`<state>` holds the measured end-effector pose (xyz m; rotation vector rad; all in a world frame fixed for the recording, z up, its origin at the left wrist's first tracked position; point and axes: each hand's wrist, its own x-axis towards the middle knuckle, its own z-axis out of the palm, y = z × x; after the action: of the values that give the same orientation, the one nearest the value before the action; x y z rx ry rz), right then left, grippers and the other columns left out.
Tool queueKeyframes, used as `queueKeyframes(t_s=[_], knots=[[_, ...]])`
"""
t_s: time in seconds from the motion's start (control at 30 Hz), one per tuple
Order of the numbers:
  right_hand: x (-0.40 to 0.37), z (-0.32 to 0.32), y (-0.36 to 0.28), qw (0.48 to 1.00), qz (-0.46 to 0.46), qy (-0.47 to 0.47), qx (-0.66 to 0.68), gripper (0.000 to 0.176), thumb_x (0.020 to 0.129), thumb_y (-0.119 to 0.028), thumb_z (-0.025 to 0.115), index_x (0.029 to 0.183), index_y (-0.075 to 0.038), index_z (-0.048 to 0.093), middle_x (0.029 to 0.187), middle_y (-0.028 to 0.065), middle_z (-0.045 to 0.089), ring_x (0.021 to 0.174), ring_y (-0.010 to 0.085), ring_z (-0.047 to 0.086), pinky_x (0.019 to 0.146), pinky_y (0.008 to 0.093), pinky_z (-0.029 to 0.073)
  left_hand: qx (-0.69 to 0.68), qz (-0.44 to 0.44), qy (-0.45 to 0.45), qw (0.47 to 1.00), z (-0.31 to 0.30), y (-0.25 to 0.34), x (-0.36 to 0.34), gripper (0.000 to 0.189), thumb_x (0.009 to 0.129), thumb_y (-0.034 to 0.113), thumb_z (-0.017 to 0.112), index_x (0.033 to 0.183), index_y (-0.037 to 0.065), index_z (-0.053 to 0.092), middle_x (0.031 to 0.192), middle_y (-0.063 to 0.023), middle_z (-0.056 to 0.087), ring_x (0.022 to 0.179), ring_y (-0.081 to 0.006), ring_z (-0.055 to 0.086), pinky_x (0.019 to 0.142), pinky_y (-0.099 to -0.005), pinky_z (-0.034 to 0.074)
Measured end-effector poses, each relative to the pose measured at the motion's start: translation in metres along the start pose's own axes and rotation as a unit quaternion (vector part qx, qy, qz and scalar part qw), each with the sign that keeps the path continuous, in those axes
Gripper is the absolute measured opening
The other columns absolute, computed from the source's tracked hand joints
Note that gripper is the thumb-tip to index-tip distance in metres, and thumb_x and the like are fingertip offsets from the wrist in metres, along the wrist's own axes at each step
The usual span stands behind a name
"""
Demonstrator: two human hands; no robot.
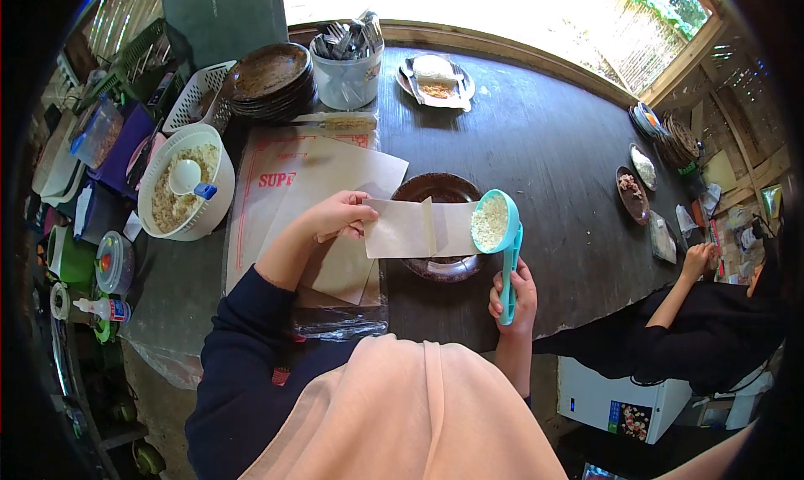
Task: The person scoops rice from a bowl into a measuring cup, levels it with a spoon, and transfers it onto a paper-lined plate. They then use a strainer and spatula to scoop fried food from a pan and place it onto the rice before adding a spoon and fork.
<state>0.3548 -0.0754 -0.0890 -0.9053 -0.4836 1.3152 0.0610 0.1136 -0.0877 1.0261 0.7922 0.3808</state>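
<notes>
My left hand pinches the left edge of a folded piece of brown wrapping paper. The paper stretches over a dark brown round plate, covering its middle. In my right hand is the handle of a turquoise scoop, its round cup filled with white rice. The cup overlaps the paper's right end and the plate's right side in this view. Under my left forearm lie larger sheets of wrapping paper on a red-printed pack.
At left stands a white basket of rice with a ladle in it. Behind are stacked brown plates, a cutlery tub and a plated rice meal. Another person works at the table's right side.
</notes>
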Motion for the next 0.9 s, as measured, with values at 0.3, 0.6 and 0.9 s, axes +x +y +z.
queueKeyframes(t_s=[0.3, 0.6, 0.9], knots=[[0.002, -0.003, -0.004, 1.0, -0.01, 0.002, 0.023, 0.037, 0.089, -0.014, 0.039, 0.124, -0.002, 0.032, 0.068, 0.0105, 0.047, 0.037, 0.0144, 0.045, 0.031, 0.0228, 0.036, -0.001, -0.004, -0.004, 1.0, -0.005, -0.003, 0.003, 0.01, 0.083, 0.008, 0.056, 0.091, 0.005, 0.051, 0.068, 0.0029, 0.052, 0.052, -0.0018, 0.05, 0.045, -0.0157, 0.046], [0.011, 0.027, -0.025, 0.697, -0.308, -0.114, -0.638, 0.049, 0.085, -0.004, 0.046, 0.132, 0.0, 0.03, 0.094, 0.025, 0.058, 0.074, 0.0329, 0.063, 0.063, 0.035, 0.05, 0.008, -0.008, 0.013, 1.0, -0.011, -0.011, 0.009, 0.013, 0.082, 0.014, 0.058, 0.086, 0.005, 0.05, 0.062, 0.0032, 0.046, 0.045, -0.004, 0.047, 0.04, -0.0169, 0.039], [0.005, 0.037, -0.008, 0.668, -0.237, -0.134, -0.693, 0.052, 0.081, -0.001, 0.049, 0.129, 0.005, 0.03, 0.097, 0.0336, 0.054, 0.08, 0.0465, 0.058, 0.067, 0.0459, 0.05, 0.106, -0.024, 0.068, 0.992, -0.004, -0.001, 0.001, 0.04, 0.078, 0.014, 0.062, 0.111, -0.003, 0.047, 0.069, 0.0014, 0.05, 0.042, -0.004, 0.044, 0.035, -0.0184, 0.032]])
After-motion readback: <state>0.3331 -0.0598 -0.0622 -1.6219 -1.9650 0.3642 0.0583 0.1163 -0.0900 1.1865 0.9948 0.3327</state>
